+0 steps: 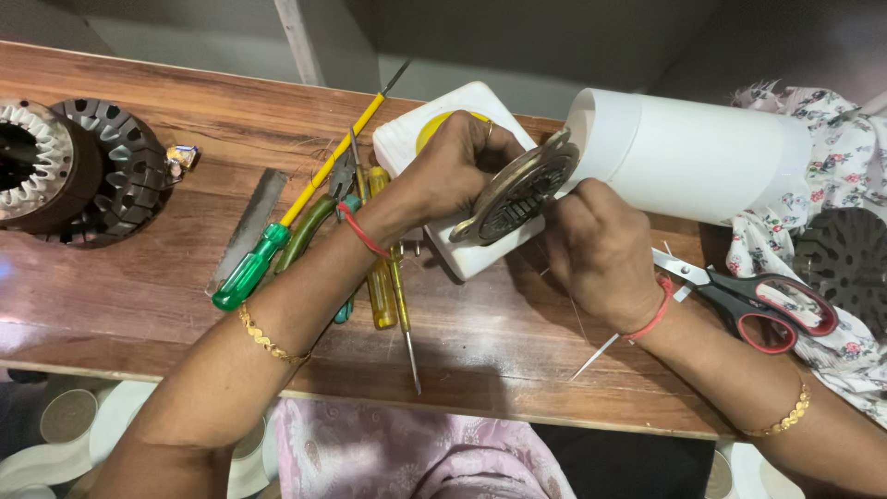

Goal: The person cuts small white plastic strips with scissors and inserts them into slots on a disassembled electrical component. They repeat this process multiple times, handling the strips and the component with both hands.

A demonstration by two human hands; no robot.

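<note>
A round metal stator core point(517, 196), slotted on its inner face and tilted on edge, was held above the middle of the wooden counter point(139, 286), over a white square box point(434, 129) with a yellow disc on top. The left hand point(453, 171) reached in from the lower left, wrist bent, its fingers curled closed around the core's upper rim. The right hand point(601, 249) came from the lower right with its back to the camera, fingers folded onto the core's lower right edge, gripping it. Just beyond stood a white plastic cylinder point(693, 152) lying on its side. Under the left forearm lay a green-handled screwdriver point(254, 263), pliers point(319, 217) and a yellow-handled screwdriver point(381, 296). Red-and-black scissors point(758, 305) rested near the right wrist on floral cloth point(850, 157). Two wound stators point(74, 171) sat at the far left.
</note>
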